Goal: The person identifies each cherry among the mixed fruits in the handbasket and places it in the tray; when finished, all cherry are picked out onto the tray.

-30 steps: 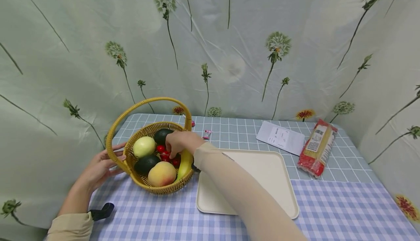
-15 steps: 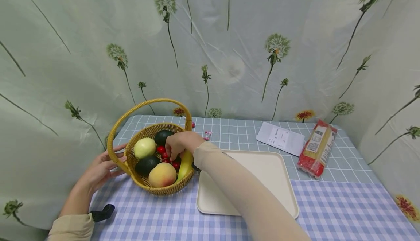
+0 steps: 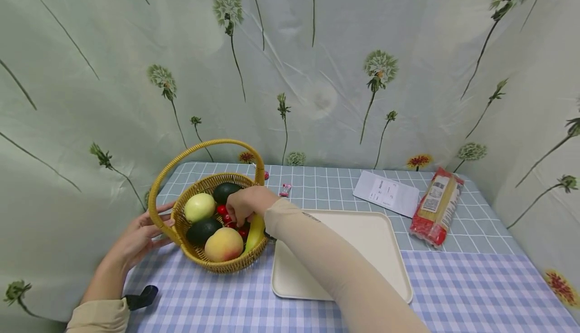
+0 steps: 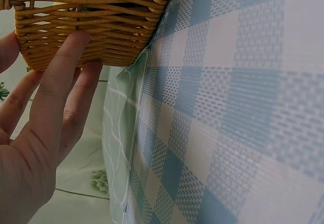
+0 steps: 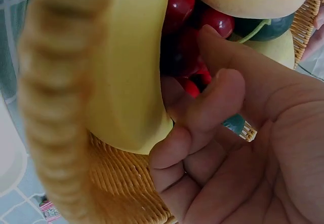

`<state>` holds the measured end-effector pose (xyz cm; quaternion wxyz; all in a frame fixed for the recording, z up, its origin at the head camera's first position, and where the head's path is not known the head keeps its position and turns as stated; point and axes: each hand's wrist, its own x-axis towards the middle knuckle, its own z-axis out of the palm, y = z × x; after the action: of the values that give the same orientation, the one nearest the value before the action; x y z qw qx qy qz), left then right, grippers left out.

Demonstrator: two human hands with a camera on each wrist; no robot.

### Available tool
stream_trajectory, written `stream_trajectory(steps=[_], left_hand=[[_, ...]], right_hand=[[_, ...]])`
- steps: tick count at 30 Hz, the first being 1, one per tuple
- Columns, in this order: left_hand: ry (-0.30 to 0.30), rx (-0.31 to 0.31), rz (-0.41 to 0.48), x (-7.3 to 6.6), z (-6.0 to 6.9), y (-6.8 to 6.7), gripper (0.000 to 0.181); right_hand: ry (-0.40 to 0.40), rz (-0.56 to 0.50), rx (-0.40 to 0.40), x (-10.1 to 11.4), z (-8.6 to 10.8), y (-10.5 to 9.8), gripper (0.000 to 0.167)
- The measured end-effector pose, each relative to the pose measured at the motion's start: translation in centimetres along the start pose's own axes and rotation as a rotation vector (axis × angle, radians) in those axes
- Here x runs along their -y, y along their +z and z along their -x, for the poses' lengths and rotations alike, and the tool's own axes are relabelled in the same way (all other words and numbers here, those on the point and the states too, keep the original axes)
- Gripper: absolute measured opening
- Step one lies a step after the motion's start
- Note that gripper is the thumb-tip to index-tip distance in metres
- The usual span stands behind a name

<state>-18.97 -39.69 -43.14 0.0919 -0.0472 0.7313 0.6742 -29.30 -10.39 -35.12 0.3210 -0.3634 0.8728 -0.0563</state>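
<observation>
A wicker basket [image 3: 217, 268] with a tall hoop handle stands on the left of the table. Inside lie a peach [image 3: 224, 245], a banana [image 3: 255, 232], a pale yellow-green round fruit [image 3: 199, 207], two dark green avocado-like fruits and several red cherries [image 5: 217, 20]. My right hand [image 3: 246, 203] reaches in past the handle, its bent fingers among the cherries beside the banana. In the right wrist view the thumb touches a cherry; whether the fingertips pinch one is hidden. My left hand [image 4: 50, 102] has its fingers extended against the basket's outer left side.
A cream tray [image 3: 290, 288] lies right of the basket, partly under my right forearm. Farther right are a white printed packet [image 3: 386, 192] and a red-and-clear bag of noodles [image 3: 438, 207]. A small pink-wrapped sweet [image 3: 285, 190] lies behind the tray.
My right fingers have shifted slightly among the cherries. The left hand and basket keep their places; the whole head view has drifted down a little.
</observation>
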Motion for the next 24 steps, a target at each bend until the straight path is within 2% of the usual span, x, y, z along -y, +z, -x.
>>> stream_trajectory(steps=[9, 15, 24], left_hand=[[0.018, 0.012, 0.022, -0.21, 0.12, 0.14, 0.045], [0.022, 0.021, 0.017, -0.19, 0.10, 0.06, 0.045], [0.015, 0.023, 0.028, -0.02, 0.07, -0.09, 0.045]], right_hand=[[0.024, 0.003, -0.017, -0.15, 0.01, 0.18, 0.015], [0.055, 0.043, -0.032, -0.07, 0.09, 0.15, 0.012], [0.022, 0.032, -0.022, -0.44, 0.65, 0.00, 0.010]])
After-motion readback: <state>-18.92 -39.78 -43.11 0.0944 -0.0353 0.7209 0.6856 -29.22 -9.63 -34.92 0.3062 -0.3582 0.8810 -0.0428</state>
